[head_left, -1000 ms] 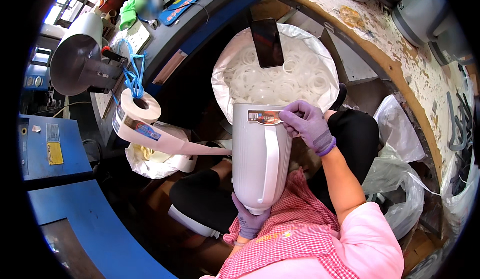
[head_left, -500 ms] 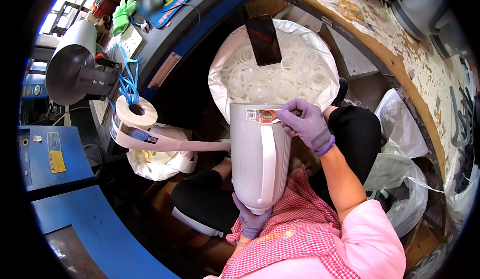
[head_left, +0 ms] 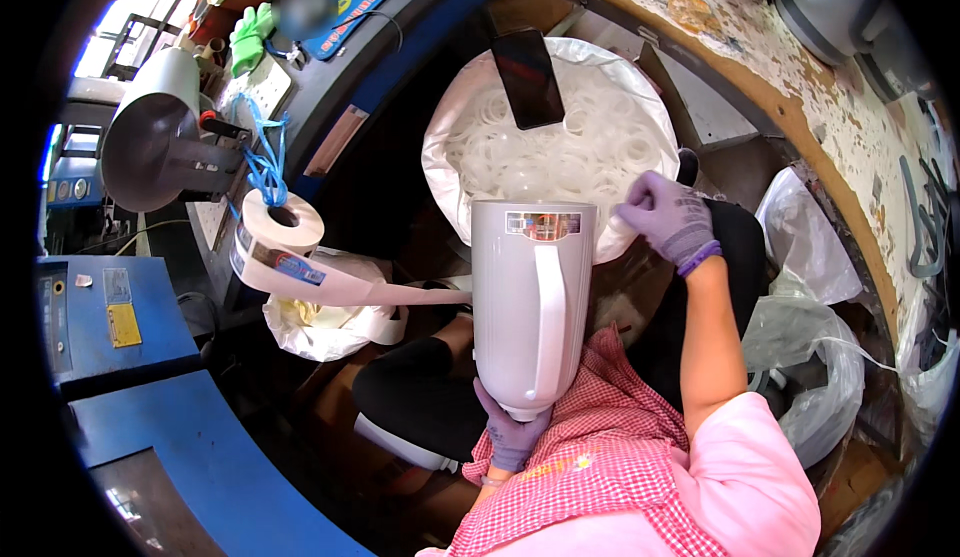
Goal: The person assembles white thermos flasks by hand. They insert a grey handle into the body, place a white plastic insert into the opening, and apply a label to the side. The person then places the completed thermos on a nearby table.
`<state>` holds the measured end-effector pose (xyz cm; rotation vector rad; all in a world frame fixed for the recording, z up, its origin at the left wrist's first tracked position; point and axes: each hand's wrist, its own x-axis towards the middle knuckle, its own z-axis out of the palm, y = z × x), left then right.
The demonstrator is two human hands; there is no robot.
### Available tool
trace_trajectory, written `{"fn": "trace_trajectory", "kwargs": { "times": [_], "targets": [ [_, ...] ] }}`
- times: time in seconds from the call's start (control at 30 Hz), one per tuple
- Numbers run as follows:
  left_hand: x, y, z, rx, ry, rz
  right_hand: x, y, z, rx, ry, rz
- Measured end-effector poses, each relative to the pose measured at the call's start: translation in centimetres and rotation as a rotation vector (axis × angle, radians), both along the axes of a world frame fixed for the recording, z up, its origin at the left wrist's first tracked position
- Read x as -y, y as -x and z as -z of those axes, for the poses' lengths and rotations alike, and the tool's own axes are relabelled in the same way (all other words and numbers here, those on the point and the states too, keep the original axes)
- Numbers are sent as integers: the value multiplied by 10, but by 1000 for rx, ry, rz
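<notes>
A grey plastic jug-shaped body [head_left: 505,307] with a long pale handle [head_left: 549,322] stands over my lap, its wide end away from me. My left hand [head_left: 515,439], in a purple glove, grips its narrow near end from beneath. Near the wide rim lies a small printed label [head_left: 543,225], flat against the wall above the handle. Right of the rim and apart from it is my gloved right hand [head_left: 668,219], fingers closed together. Something whitish shows at its fingertips, too small to name.
Ahead is a white sack [head_left: 440,162] of translucent rings [head_left: 510,162], with a dark phone [head_left: 527,79] above it. A label roll [head_left: 262,247] hangs on blue string [head_left: 268,162] at left, its strip reaching behind the jug. Blue machine panels [head_left: 200,457] stand at left; plastic bags [head_left: 810,357] lie right.
My right hand has drawn away from the label to the right. The label now lies flat, its right end no longer lifted. The jug sits slightly further right in view.
</notes>
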<state>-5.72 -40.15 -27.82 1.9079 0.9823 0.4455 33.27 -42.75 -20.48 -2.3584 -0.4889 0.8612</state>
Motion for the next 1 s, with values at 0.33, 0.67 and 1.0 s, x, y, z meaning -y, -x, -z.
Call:
{"fn": "trace_trajectory", "kwargs": {
  "times": [0.33, 0.67, 1.0],
  "targets": [
    [-89, 55, -101, 500, 412, -312, 16, -6, -91, 1038, -748, -502],
    [-196, 82, -206, 756, 485, -207, 12, 26, -181, 1214, -775, -1126],
    [-527, -70, -284, 85, -298, -500, -147, -33, -213, 798, -997, -436]
  ]
}}
